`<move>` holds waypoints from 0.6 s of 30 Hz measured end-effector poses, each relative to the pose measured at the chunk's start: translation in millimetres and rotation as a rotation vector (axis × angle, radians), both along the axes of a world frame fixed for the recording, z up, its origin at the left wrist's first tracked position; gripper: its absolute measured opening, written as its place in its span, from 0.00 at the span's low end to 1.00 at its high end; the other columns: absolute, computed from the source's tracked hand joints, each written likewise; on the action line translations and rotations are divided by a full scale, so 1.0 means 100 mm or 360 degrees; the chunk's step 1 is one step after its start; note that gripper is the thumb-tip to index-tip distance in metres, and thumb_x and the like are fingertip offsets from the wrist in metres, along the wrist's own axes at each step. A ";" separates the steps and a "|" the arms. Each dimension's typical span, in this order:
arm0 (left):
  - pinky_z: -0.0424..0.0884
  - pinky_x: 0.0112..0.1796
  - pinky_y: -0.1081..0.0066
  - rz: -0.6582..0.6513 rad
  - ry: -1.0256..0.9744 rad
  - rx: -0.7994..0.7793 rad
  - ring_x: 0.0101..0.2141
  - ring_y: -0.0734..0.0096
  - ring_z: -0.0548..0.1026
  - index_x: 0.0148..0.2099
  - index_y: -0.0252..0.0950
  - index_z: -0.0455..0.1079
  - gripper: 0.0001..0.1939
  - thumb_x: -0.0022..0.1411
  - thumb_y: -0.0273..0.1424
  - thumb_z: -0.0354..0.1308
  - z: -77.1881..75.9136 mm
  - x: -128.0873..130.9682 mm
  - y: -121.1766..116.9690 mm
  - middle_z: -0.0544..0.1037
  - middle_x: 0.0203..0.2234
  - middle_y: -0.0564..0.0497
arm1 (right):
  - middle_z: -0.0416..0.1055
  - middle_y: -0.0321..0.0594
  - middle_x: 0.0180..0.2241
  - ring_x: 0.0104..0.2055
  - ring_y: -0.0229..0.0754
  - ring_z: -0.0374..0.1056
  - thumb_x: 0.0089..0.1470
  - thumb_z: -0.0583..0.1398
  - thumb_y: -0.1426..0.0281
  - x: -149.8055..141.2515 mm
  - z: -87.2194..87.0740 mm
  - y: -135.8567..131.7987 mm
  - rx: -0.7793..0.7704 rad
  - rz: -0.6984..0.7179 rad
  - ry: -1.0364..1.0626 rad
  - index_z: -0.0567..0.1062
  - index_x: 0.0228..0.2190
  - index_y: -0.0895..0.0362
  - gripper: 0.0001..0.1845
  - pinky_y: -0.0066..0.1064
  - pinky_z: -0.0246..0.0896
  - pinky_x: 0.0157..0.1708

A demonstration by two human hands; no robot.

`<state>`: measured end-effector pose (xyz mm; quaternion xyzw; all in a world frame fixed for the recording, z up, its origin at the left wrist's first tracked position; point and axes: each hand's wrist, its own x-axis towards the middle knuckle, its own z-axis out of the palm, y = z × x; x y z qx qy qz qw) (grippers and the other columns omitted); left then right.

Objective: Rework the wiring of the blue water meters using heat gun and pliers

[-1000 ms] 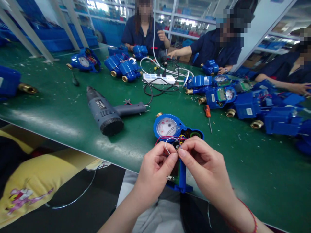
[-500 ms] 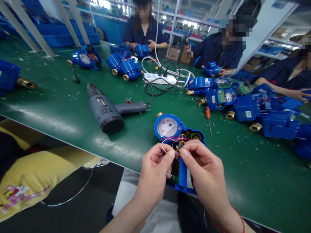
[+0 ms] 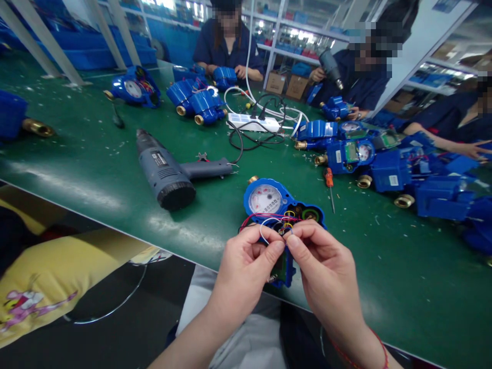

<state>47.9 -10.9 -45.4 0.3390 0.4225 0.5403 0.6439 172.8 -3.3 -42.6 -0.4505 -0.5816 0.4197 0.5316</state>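
A blue water meter [image 3: 265,199] with a round white dial lies at the table's near edge, its housing uncovered. Thin red, white, yellow and dark wires [image 3: 265,217] come out of the housing. My left hand [image 3: 249,266] pinches the white wire between thumb and forefinger over the housing. Close against it, my right hand [image 3: 326,271] is closed in a pinch on thin wire ends, partly hidden by the fingertips. Both sets of fingertips nearly touch. Below them, part of the green circuit board in the housing is covered by my hands.
A grey heat gun [image 3: 165,171] lies to the left. Behind are a white power strip [image 3: 253,123] with tangled cords and several blue meters [image 3: 207,105]. An orange screwdriver [image 3: 328,179] lies right, beside more meters [image 3: 390,171]. Co-workers sit across the table, one holding a heat gun [image 3: 331,69].
My left hand has shifted slightly right, toward my right fingertips, and the white wire has moved with it. Red wires now bow out farther left. A co-worker's heat gun has swung to point down.
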 end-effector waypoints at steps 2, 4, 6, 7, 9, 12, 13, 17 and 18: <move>0.51 0.15 0.82 0.0046 0.0034 -0.0003 0.14 0.85 0.54 0.27 0.34 0.67 0.11 0.54 0.35 0.63 0.01 0.01 0.00 0.59 0.13 0.62 | 0.67 0.32 0.29 0.32 0.31 0.63 0.56 0.62 0.69 0.00 0.00 0.00 0.0000 0.0004 0.0007 0.74 0.29 0.53 0.04 0.21 0.60 0.32; 0.51 0.15 0.82 0.0096 0.0058 -0.0007 0.14 0.85 0.53 0.27 0.34 0.66 0.11 0.55 0.34 0.62 0.01 0.03 -0.01 0.58 0.12 0.63 | 0.67 0.32 0.29 0.32 0.31 0.63 0.56 0.62 0.69 0.00 0.00 -0.01 -0.0013 0.0007 0.0014 0.74 0.29 0.53 0.04 0.21 0.60 0.32; 0.51 0.15 0.82 0.0140 0.0080 -0.0003 0.14 0.84 0.53 0.28 0.35 0.66 0.10 0.56 0.34 0.61 -0.01 0.05 -0.02 0.57 0.12 0.63 | 0.67 0.32 0.29 0.32 0.31 0.63 0.56 0.62 0.69 -0.01 0.00 -0.01 -0.0032 0.0005 0.0016 0.74 0.30 0.53 0.03 0.21 0.59 0.31; 0.51 0.15 0.82 0.0156 0.0084 0.0005 0.14 0.84 0.52 0.28 0.35 0.66 0.09 0.56 0.34 0.60 -0.01 0.06 -0.02 0.57 0.12 0.63 | 0.67 0.31 0.29 0.32 0.31 0.63 0.56 0.62 0.69 -0.01 -0.01 -0.01 -0.0038 0.0003 0.0015 0.74 0.30 0.53 0.03 0.21 0.59 0.31; 0.50 0.15 0.83 0.0166 0.0082 0.0011 0.14 0.84 0.52 0.29 0.36 0.65 0.09 0.58 0.34 0.60 -0.02 0.07 -0.03 0.56 0.12 0.64 | 0.67 0.31 0.29 0.31 0.31 0.63 0.56 0.62 0.69 -0.01 -0.01 -0.02 -0.0050 -0.0001 0.0012 0.74 0.30 0.53 0.03 0.21 0.59 0.31; 0.50 0.15 0.83 0.0147 0.0078 -0.0007 0.13 0.84 0.53 0.29 0.36 0.63 0.11 0.59 0.36 0.59 -0.03 0.06 -0.02 0.56 0.11 0.65 | 0.67 0.31 0.29 0.31 0.30 0.62 0.56 0.62 0.68 0.00 -0.02 -0.02 -0.0078 -0.0003 0.0030 0.74 0.29 0.53 0.04 0.20 0.58 0.31; 0.50 0.15 0.82 0.0142 0.0081 -0.0012 0.13 0.84 0.53 0.29 0.36 0.63 0.11 0.59 0.36 0.58 -0.03 0.06 -0.02 0.56 0.11 0.65 | 0.67 0.31 0.29 0.31 0.30 0.62 0.56 0.62 0.68 0.00 -0.02 -0.02 -0.0094 -0.0001 0.0044 0.74 0.29 0.53 0.04 0.20 0.58 0.31; 0.51 0.16 0.82 0.0157 0.0112 0.0000 0.13 0.84 0.55 0.29 0.36 0.63 0.11 0.60 0.35 0.58 -0.01 0.03 -0.01 0.59 0.11 0.64 | 0.67 0.31 0.28 0.31 0.30 0.62 0.56 0.63 0.67 0.00 -0.03 -0.01 -0.0157 0.0003 0.0127 0.74 0.29 0.53 0.04 0.20 0.58 0.31; 0.52 0.16 0.82 0.0166 0.0118 0.0006 0.13 0.84 0.55 0.29 0.35 0.64 0.11 0.60 0.35 0.58 -0.01 0.02 -0.01 0.59 0.11 0.63 | 0.67 0.31 0.28 0.30 0.30 0.62 0.56 0.63 0.67 0.00 -0.03 -0.01 -0.0174 0.0005 0.0150 0.75 0.30 0.53 0.04 0.20 0.58 0.30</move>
